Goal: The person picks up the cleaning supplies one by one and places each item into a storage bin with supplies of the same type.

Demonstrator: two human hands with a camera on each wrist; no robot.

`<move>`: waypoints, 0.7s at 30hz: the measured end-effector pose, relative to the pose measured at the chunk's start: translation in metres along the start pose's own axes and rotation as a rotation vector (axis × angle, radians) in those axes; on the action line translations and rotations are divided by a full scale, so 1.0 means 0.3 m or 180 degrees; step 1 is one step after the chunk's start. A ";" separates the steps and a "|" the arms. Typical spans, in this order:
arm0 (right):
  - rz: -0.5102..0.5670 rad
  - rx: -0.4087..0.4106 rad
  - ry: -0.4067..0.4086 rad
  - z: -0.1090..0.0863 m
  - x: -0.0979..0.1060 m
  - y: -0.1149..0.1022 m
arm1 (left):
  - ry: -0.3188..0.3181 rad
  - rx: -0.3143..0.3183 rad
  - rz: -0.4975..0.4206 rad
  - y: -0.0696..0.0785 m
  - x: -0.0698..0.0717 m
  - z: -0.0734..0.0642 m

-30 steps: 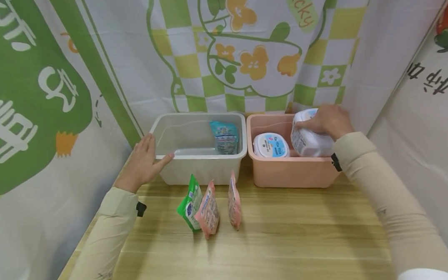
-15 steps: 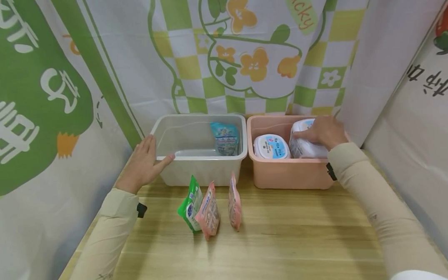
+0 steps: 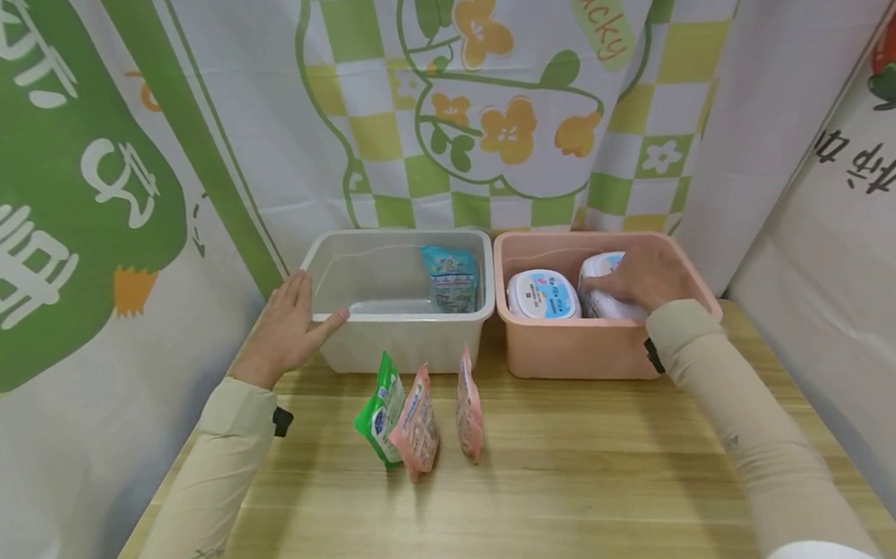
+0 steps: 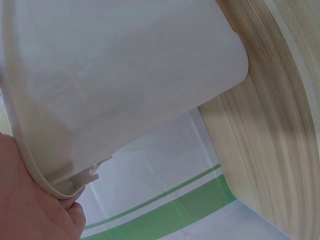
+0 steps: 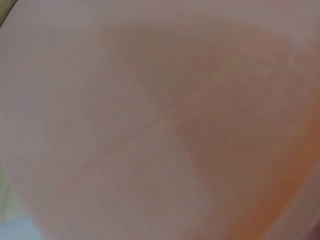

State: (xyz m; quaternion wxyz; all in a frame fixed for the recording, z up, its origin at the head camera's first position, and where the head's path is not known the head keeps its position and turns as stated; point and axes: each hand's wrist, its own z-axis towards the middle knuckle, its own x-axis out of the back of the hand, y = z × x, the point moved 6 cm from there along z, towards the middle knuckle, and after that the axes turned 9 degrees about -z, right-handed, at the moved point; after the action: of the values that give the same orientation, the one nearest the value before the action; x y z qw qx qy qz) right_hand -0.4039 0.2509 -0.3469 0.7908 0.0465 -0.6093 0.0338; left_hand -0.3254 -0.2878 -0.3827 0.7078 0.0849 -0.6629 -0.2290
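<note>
My left hand [image 3: 283,330] holds the front left corner of a light grey storage bin [image 3: 398,336]. Its thumb lies along the front rim, and the left wrist view has fingertips [image 4: 76,215] tucked at the rim's corner. Inside that bin stands a blue pouch [image 3: 450,279]. In the pink storage bin [image 3: 594,348], my right hand [image 3: 649,277] grips a white plastic tub [image 3: 597,298] from above, mostly covering it. Beside it sits a similar tub [image 3: 544,294] with a blue and white lid. The right wrist view is filled by the blurred pink bin wall [image 5: 125,150].
On the wooden table [image 3: 577,474], a green pouch [image 3: 382,416] and a pink pouch [image 3: 417,427] stand close together. Another pink pouch [image 3: 469,408] stands just right of them. Printed cloth [image 3: 515,101] hangs behind the bins and on both sides.
My right hand has lowered the white tub deeper into the pink bin and shifted slightly left, levelling the tub from its tilt. The left hand and the pouches keep their places.
</note>
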 end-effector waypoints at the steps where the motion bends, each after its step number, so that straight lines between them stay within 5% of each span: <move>1: -0.0005 0.0022 0.0035 -0.001 -0.008 0.002 | -0.0005 0.0003 0.0001 0.000 -0.001 0.000; 3: 0.0065 -0.0013 0.0063 0.000 -0.019 0.005 | -0.0011 0.0007 0.0002 0.000 -0.003 -0.001; 9: 0.0639 -0.0595 -0.0557 -0.026 -0.039 -0.004 | -0.0012 0.0019 -0.0010 -0.003 -0.005 -0.001; 21: 0.0504 -0.0651 -0.0742 -0.033 -0.087 -0.005 | 0.0045 0.0003 -0.0015 -0.004 -0.005 0.006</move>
State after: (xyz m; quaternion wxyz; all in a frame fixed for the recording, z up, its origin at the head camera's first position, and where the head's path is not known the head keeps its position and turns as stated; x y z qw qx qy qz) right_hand -0.4007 0.2505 -0.3746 0.7103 -0.0788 -0.6989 0.0281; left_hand -0.3275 -0.2878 -0.3845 0.7119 0.0884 -0.6577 -0.2297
